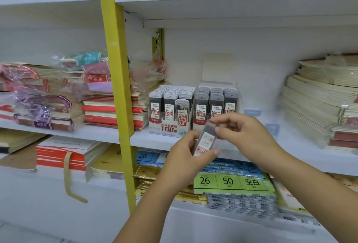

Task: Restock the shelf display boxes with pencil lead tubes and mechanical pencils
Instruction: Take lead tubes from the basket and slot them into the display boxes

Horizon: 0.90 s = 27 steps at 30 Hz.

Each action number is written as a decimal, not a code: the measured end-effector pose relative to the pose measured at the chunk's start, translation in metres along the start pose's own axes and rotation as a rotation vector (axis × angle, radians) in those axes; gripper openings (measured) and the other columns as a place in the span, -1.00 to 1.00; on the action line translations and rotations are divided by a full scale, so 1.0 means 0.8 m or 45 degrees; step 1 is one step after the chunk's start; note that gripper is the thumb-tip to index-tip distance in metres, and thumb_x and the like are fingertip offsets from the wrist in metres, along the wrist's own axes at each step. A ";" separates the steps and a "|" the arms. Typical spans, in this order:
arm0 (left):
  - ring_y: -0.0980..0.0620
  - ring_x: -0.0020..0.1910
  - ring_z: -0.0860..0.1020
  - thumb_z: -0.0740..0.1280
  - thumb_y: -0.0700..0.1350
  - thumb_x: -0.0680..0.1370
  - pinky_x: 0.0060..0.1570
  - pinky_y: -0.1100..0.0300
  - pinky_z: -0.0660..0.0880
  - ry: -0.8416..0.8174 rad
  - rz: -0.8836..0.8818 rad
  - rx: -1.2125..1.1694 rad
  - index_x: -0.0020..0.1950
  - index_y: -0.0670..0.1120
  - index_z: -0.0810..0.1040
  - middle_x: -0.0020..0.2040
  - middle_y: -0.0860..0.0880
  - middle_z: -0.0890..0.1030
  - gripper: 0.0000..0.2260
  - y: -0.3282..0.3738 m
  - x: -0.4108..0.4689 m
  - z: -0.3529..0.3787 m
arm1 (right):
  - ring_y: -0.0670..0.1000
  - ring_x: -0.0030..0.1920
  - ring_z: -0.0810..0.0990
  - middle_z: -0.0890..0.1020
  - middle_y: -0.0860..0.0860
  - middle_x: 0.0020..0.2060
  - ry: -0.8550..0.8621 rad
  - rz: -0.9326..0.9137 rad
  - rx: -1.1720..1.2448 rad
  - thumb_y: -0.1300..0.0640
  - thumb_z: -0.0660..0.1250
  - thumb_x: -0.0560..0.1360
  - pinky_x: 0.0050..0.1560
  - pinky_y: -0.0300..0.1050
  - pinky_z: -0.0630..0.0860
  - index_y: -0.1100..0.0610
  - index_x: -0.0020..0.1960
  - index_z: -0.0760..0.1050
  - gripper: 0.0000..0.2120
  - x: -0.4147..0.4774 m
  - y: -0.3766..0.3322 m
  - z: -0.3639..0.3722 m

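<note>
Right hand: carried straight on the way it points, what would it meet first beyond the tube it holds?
Past the tube, probably the front of the 0.7 box; depth is unclear.

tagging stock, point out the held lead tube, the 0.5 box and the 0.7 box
held lead tube (205, 140), head view, its label
0.5 box (169, 128), head view, printed front panel
0.7 box (200, 123), head view, red front panel
</note>
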<state>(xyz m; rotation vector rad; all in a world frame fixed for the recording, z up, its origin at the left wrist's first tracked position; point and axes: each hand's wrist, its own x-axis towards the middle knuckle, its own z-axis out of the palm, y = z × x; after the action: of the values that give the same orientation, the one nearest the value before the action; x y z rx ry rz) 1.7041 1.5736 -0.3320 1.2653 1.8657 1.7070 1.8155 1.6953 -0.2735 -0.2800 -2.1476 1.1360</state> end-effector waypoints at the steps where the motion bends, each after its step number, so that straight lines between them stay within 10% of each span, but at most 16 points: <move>1: 0.14 -0.24 0.65 0.51 -0.07 0.50 -0.23 0.22 0.63 -0.046 -0.044 -0.122 0.08 0.11 0.56 -0.10 0.07 0.70 -0.78 0.000 -0.002 -0.004 | -0.11 -0.21 0.66 0.70 -0.07 -0.23 0.048 0.016 0.066 0.28 0.37 0.50 -0.26 -0.32 0.53 -0.01 -0.04 0.63 -0.80 -0.001 0.001 -0.004; 10: 0.04 -0.19 0.68 0.46 -0.19 0.52 -0.18 0.24 0.61 0.112 -0.169 -0.623 0.14 -0.08 0.64 -0.12 -0.08 0.73 -0.80 -0.001 -0.007 -0.030 | -0.05 -0.28 0.62 0.68 -0.08 -0.22 -0.144 0.121 0.083 0.37 0.27 0.52 -0.22 -0.23 0.58 -0.14 0.03 0.63 -0.58 -0.019 0.009 -0.018; 17: 0.11 -0.27 0.66 0.49 -0.15 0.51 -0.23 0.30 0.59 0.206 -0.110 -0.466 0.13 -0.14 0.53 -0.13 -0.08 0.74 -0.74 0.004 -0.006 -0.030 | -0.11 -0.19 0.62 0.67 -0.10 -0.18 -0.227 0.086 -0.319 0.06 0.46 0.45 -0.15 -0.19 0.59 -0.07 -0.09 0.57 -0.92 -0.013 0.004 -0.014; 23: 0.12 -0.27 0.67 0.48 -0.13 0.52 -0.26 0.28 0.60 0.185 0.002 -0.375 0.06 -0.06 0.61 -0.18 -0.02 0.73 -0.86 0.005 -0.001 -0.024 | -0.11 -0.31 0.59 0.57 -0.25 -0.12 -0.486 -0.046 -0.353 0.24 0.40 0.49 -0.26 -0.10 0.61 -0.31 0.31 0.32 -0.40 -0.005 0.001 0.006; 27: 0.30 0.00 0.57 0.38 0.03 0.58 -0.09 0.40 0.55 0.502 0.138 0.000 0.04 0.20 0.59 -0.03 0.24 0.64 -0.93 -0.007 0.005 -0.030 | -0.12 -0.28 0.61 0.54 -0.24 -0.15 -0.339 -0.197 -0.293 0.31 0.40 0.46 -0.28 -0.15 0.58 -0.41 0.25 0.29 -0.31 0.010 -0.012 0.012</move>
<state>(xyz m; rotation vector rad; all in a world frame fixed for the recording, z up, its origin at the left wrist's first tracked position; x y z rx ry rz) 1.6821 1.5621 -0.3303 1.1075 2.0349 2.1418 1.8040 1.6870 -0.2657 -0.0639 -2.4919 0.8787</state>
